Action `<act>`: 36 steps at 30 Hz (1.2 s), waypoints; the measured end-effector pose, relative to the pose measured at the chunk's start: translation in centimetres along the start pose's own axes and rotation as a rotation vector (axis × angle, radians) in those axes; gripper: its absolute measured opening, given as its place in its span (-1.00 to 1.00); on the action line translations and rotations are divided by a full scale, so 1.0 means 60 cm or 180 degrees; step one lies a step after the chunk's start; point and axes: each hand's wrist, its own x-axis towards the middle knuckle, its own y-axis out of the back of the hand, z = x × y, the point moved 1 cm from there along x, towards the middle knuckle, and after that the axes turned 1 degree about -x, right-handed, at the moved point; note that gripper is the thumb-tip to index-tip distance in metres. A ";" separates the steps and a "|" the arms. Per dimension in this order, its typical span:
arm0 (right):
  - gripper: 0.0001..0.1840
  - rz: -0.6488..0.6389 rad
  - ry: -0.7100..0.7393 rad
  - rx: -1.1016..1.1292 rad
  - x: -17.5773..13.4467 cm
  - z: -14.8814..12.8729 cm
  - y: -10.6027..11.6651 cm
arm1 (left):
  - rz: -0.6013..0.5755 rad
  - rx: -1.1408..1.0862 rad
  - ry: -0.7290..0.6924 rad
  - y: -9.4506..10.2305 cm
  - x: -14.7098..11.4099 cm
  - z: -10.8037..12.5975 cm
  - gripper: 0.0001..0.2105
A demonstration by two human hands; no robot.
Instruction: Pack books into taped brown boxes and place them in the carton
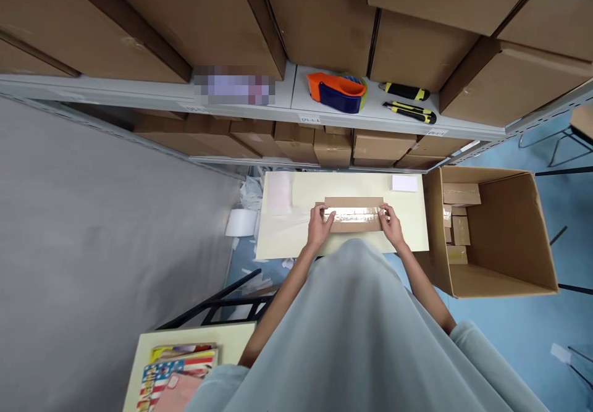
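Observation:
A flattened-looking cardboard box (354,225) lies on the pale table (278,239) in front of me. Shiny clear packing tape (354,214) runs along its length. At the box's left end, my left hand (319,225) grips it, thumb on the taped face and fingers at the far corner. My right hand (391,225) grips the right end in a similar way. How far the fingers reach under the cardboard is hidden. A small white slip or box (404,183) lies near the table's back right corner.
Right of the table stands a large open carton (509,233) with several small boxes inside. On the shelf (278,104) ahead are an orange and blue tape dispenser (338,92) and two utility knives (407,102), below stacked cartons. A grey wall (115,227) rises at left.

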 end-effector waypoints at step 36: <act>-0.65 0.0108 0.1599 -0.2531 0.384 -0.565 0.002 | 0.0638 0.1036 -0.2703 0.118 0.338 0.433 -0.75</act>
